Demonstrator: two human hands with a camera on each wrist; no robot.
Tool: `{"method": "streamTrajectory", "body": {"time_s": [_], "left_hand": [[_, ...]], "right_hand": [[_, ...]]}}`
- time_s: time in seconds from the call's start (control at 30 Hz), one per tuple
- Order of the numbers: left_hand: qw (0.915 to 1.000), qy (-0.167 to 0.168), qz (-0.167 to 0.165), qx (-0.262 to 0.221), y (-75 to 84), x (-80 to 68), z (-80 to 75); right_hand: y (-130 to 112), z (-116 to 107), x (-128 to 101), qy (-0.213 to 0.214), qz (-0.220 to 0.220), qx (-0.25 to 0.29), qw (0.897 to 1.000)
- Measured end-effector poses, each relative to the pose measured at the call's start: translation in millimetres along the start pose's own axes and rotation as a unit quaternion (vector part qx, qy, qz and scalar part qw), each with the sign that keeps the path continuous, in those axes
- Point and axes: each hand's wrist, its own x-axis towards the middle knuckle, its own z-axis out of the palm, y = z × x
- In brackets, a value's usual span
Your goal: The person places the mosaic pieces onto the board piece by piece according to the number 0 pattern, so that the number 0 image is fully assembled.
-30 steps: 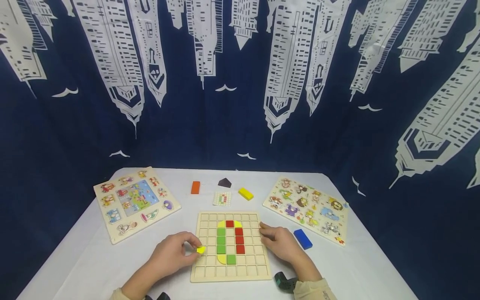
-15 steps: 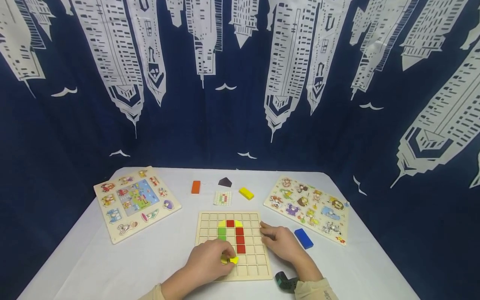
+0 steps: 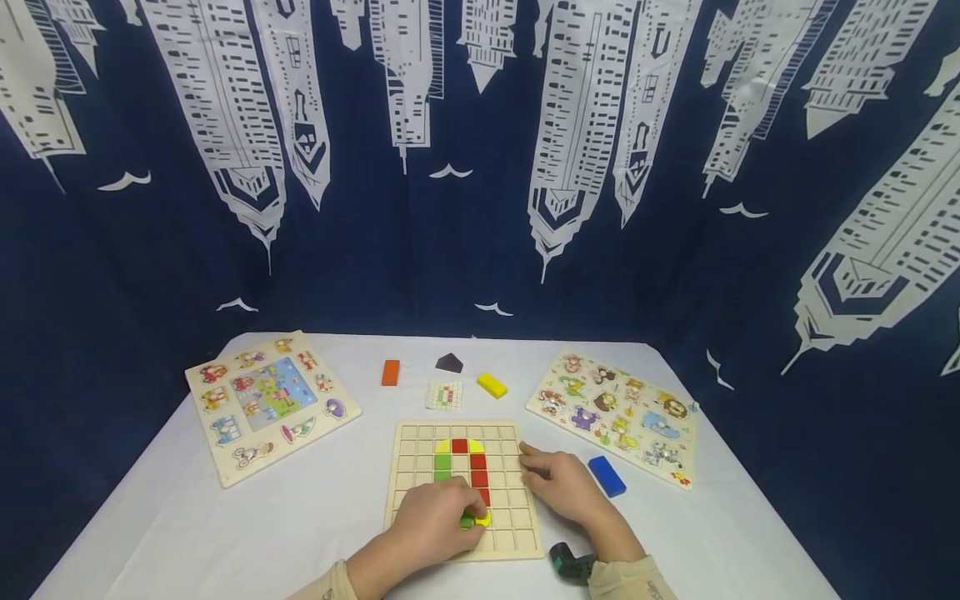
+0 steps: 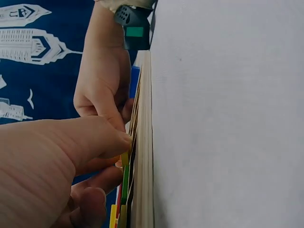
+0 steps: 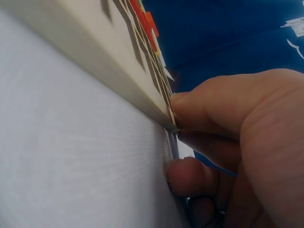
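Note:
A wooden grid board [image 3: 506, 536] lies on the table, with red squares [image 3: 479, 478], green squares [image 3: 442, 461] and yellow rounded corner pieces [image 3: 444, 447] forming a ring. My left hand [image 3: 435, 517] reaches over the lower part of the ring. Thumb and fingers pinch a yellow rounded corner piece [image 3: 485, 520] at the ring's lower right, beside a green square [image 3: 467, 522]. That hand hides the ring's lower left. In the right wrist view, my right hand [image 5: 270, 123] grips the board's right edge between thumb and fingers.
A pattern card [image 3: 445, 396] lies behind the board, near orange [image 3: 391, 372], dark [image 3: 449, 362] and yellow [image 3: 492, 386] pieces. Picture puzzles stand left [image 3: 217, 454] and right [image 3: 551, 387]. A blue block [image 3: 607, 476] is right of my right hand.
My left hand has moved right from the board's left edge, carrying the yellow corner piece across to the ring's lower right. The right hand stays at the board's edge.

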Motion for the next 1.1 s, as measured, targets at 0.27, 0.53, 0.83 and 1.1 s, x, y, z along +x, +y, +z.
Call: {"method": "streamTrajectory", "body": {"time_s": [0.27, 0.53, 0.83, 1.1], "left_hand": [[1.0000, 0.000, -0.003, -0.002, -4.3, 0.0, 4.8], [0.9996, 0.007, 0.005, -0.027, -4.6, 0.6, 7.1], [0.9993, 0.022, -0.001, -0.030, -5.7, 4.3, 9.6], [0.9993, 0.015, -0.015, -0.031, -8.1, 3.6, 9.3]], "right_hand": [[1.9, 0.6, 1.6, -0.001, -0.003, 0.002, 1.000], [1.3, 1.4, -1.0, 0.000, 0.005, 0.006, 1.000], [-0.6, -0.3, -0.8, 0.005, 0.005, 0.001, 1.000], [0.8, 1.1, -1.2, 0.003, 0.003, 0.004, 1.000]]}}
